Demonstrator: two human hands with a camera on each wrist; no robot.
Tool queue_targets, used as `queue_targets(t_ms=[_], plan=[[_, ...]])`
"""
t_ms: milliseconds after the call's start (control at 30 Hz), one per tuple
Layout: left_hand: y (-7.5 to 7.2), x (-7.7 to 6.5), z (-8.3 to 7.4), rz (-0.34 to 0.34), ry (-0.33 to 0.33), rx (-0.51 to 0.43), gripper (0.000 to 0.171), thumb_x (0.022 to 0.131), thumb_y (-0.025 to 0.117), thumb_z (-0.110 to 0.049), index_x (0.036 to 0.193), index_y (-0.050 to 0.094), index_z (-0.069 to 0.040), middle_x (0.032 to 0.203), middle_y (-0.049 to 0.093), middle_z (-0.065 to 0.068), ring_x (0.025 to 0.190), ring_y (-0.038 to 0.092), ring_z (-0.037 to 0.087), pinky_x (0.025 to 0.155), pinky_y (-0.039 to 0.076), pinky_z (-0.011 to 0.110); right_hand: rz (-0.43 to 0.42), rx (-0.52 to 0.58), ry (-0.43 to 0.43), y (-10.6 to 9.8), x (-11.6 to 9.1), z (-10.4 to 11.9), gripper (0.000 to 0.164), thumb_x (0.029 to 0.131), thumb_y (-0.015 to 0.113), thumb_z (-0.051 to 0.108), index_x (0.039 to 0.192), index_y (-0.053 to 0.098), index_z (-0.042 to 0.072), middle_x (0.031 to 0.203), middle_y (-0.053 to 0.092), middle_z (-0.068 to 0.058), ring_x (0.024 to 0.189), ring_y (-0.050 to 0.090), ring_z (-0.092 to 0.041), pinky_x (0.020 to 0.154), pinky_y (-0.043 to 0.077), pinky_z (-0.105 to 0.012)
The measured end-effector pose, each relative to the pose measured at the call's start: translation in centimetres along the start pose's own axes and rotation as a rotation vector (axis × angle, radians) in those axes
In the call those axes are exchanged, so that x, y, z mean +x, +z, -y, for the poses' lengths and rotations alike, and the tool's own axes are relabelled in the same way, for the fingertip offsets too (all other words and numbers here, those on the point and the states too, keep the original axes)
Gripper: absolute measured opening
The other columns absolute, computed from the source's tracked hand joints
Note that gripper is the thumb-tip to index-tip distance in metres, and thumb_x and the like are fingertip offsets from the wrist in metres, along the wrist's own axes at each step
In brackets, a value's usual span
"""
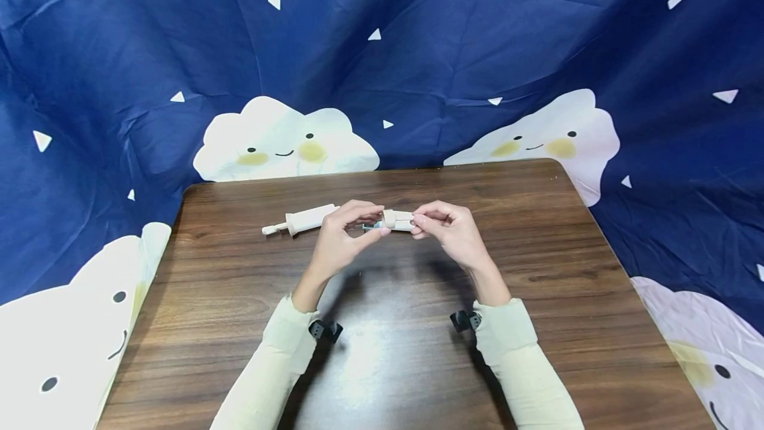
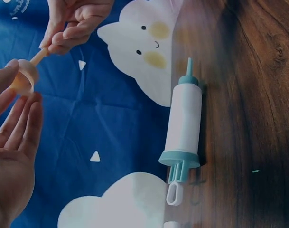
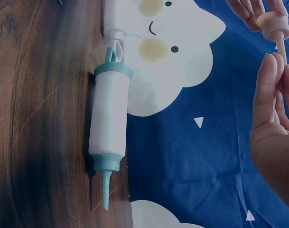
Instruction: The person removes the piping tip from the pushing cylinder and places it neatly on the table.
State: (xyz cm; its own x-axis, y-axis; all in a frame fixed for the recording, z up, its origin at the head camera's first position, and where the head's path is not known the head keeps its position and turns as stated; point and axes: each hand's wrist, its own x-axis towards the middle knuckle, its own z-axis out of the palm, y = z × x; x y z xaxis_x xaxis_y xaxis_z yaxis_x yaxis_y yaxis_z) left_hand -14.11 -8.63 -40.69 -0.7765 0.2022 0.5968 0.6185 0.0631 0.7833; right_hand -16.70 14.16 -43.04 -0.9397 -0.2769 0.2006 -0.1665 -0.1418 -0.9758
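Note:
A cream nozzle cap [image 1: 389, 219] with a wide hollow collar and a narrow spout is held up between both hands. My left hand [image 1: 341, 236] grips the collar between thumb and fingertips; its open end shows in the left wrist view, where the cap [image 2: 28, 78] is tilted. With thumb and fingertips, my right hand [image 1: 453, 232] pinches the spout's thin end. Beyond the hands lies a white syringe-shaped tube with teal ends [image 2: 184, 118], its teal nozzle pointing right; in the head view the hands and cap partly cover it.
Another white tube with a cream flange and plunger handle [image 1: 307, 219] lies to the left, partly behind my left hand. The brown wooden table [image 1: 567, 271] ends near a blue cloth backdrop [image 1: 418, 52] printed with clouds. Each wrist wears a small black camera.

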Motion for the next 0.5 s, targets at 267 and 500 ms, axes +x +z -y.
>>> queue_targets(t_ms=[267,500], plan=[[0.16,-0.21,0.12,0.023,0.017,-0.007,0.035,0.074,0.081,0.018,0.107,0.068,0.018,0.103,0.067,0.028,0.092,0.067,0.043,0.083,0.058,0.048,0.036,-0.025,-0.030,0.31,0.08,0.02,0.011,0.094,0.061,-0.014,0.101,0.061,-0.023,0.088,0.072,-0.013,0.074,0.072,-0.018,0.071,0.061,-0.035],[0.25,-0.25,0.34,0.025,0.027,0.008,0.036,0.073,0.081,0.018,0.107,0.069,0.016,0.103,0.068,0.026,0.092,0.068,0.036,0.080,0.057,0.053,0.051,-0.052,-0.053,0.57,0.27,-0.01,0.009,0.095,0.061,-0.012,0.101,0.063,-0.019,0.087,0.070,-0.021,0.073,0.071,-0.016,0.070,0.061,-0.035]])
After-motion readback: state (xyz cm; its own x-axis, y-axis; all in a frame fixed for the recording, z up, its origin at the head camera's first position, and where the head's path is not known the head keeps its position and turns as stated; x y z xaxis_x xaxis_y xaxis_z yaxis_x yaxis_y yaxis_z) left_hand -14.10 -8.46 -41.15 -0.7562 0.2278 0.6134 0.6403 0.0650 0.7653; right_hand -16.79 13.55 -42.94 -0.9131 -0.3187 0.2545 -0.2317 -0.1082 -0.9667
